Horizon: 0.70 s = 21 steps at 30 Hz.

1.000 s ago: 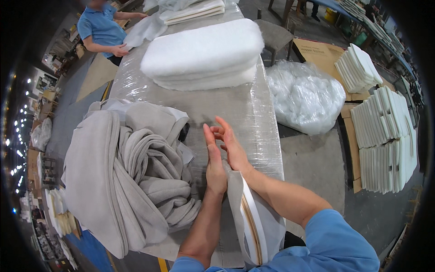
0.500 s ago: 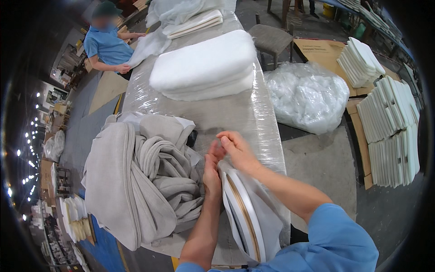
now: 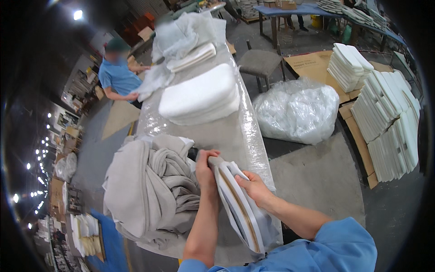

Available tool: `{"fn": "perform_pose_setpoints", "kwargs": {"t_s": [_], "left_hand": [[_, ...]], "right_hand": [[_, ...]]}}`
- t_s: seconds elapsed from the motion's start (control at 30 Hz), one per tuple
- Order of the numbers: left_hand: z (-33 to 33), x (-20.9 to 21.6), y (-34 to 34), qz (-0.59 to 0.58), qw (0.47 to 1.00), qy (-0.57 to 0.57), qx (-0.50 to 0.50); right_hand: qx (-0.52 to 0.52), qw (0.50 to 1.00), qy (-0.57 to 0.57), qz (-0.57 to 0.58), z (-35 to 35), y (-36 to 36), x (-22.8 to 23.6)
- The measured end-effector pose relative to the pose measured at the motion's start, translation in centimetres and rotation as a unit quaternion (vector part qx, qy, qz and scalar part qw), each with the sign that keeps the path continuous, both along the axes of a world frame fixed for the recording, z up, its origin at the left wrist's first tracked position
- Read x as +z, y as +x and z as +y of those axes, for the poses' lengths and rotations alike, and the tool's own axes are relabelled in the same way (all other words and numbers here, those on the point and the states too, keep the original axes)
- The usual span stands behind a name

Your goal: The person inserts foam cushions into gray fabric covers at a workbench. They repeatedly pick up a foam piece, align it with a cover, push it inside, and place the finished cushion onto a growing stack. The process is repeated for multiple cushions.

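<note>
A long, narrow cushion point(image 3: 250, 216) stands on edge in front of me, in a light grey fabric cover with white bands and a tan zipper-like strip point(image 3: 239, 196) along its length. My left hand point(image 3: 206, 168) curls round its far end, where grey cloth bunches up; some of those fingers are hidden. On the cushion's right side my right hand point(image 3: 257, 189) pinches the cover's edge between thumb and fingers. Close by my left forearm lies a big heap of folded grey fabric covers point(image 3: 136, 181). A small black object point(image 3: 193, 154) shows between the heap and my left hand.
Stacked white padding point(image 3: 199, 97) sits farther up the plastic-covered table point(image 3: 222, 131). A co-worker point(image 3: 118, 77) at the far left handles thin white sheeting. Right of the table are a chair point(image 3: 260, 63), a plastic-wrapped bundle point(image 3: 297, 111) and stacks of white pads point(image 3: 380, 104).
My hands have drawn apart: the right came back along the cushion and grips its right edge, while the left closed round the far end. The whole view has shifted and tilted.
</note>
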State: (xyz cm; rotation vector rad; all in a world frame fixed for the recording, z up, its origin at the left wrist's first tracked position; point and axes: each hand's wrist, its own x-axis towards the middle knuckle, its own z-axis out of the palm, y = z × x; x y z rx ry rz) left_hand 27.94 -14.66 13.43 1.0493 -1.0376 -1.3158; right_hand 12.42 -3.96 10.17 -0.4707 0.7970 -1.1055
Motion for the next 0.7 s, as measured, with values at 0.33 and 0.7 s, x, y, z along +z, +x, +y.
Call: {"fn": "perform_pose_setpoints", "kwargs": {"t_s": [0.33, 0.7], "left_hand": [[18.1, 18.2, 4.1, 0.272, 0.957, -0.049, -0.091], [28.2, 3.1, 1.3, -0.115, 0.987, 0.106, -0.048]], "right_hand": [[0.114, 0.751, -0.587, 0.281, 2.2, -6.1, 12.8], [0.176, 0.731, -0.506, 0.423, 9.8, -6.0, -2.0]]}}
